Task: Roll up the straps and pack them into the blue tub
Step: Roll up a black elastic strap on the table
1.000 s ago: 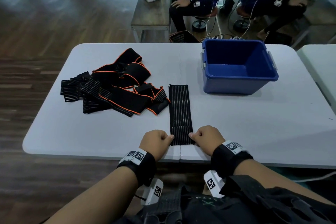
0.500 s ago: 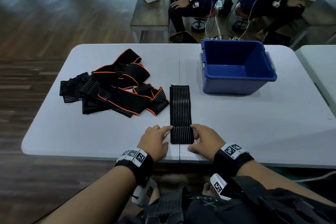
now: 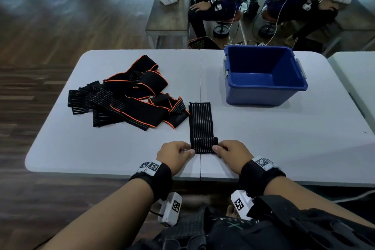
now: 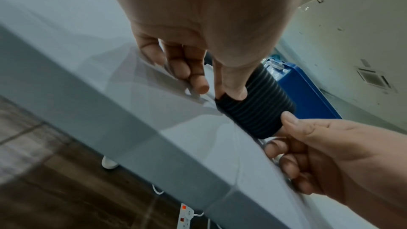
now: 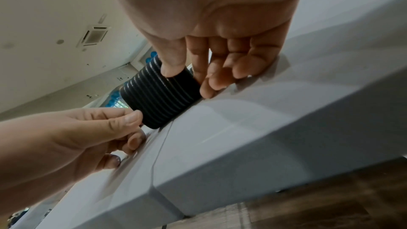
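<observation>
Now both hands, left hand (image 3: 176, 155) and right hand (image 3: 233, 153), pinch one half-rolled strap (image 3: 203, 128); one blue tub (image 3: 263, 79) beyond.

Left hand (image 3: 175, 153) and right hand (image 3: 233, 153) level, thumbs inward, each seemingly pinching something; fingers curled; forearms converging.

No readable words, brand names or numbers showed in any view. Only signs were black-and-white square coded markers: two on the left wristband (image 3: 149, 166), two on the right wristband (image 3: 263, 162), one each on the white cam units under the left wrist (image 3: 176, 206) and right wrist (image 3: 239, 204). A faint teal cross mark sat on the dark clothing (image 3: 231, 225) at bottom of head view, w/ lettering beside it too blurred to read.
</observation>
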`<state>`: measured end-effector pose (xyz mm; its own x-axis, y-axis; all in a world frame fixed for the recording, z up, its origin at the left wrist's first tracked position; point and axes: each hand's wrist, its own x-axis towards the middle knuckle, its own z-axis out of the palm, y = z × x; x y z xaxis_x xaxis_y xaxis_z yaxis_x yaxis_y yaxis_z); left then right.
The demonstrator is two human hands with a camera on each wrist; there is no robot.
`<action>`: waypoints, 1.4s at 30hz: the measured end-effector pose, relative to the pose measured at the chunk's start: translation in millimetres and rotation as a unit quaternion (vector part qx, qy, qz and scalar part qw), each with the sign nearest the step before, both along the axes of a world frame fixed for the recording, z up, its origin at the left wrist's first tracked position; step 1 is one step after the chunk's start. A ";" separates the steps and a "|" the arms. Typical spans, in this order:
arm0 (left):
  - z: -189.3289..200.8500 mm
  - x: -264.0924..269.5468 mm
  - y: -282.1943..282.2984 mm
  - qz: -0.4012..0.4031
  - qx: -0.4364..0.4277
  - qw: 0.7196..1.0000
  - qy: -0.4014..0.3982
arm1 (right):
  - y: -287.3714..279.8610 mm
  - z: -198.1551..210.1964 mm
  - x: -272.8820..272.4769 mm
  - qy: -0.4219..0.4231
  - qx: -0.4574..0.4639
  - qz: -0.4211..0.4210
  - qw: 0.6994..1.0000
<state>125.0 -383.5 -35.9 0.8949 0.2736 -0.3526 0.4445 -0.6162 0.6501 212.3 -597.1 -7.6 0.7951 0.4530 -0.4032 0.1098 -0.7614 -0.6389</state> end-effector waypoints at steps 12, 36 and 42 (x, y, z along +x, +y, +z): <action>12.4 -3.0 -9.9 0.018 0.037 0.999 0.021 | 7.6 1.3 -1.0 -0.004 -0.070 -0.003 0.998; 12.7 -5.5 -17.2 -0.108 0.137 0.984 -0.045 | -11.6 -1.3 -9.5 -0.047 -0.054 0.080 0.994; 16.1 -5.2 -20.1 -0.115 0.092 0.988 -0.048 | -11.0 6.9 -10.2 0.001 0.015 0.023 1.000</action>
<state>119.8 -403.5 -19.8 0.9679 0.1100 -0.2259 0.2198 -0.8062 0.5494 202.1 -608.1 -0.7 0.7716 0.5019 -0.3907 0.1431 -0.7355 -0.6622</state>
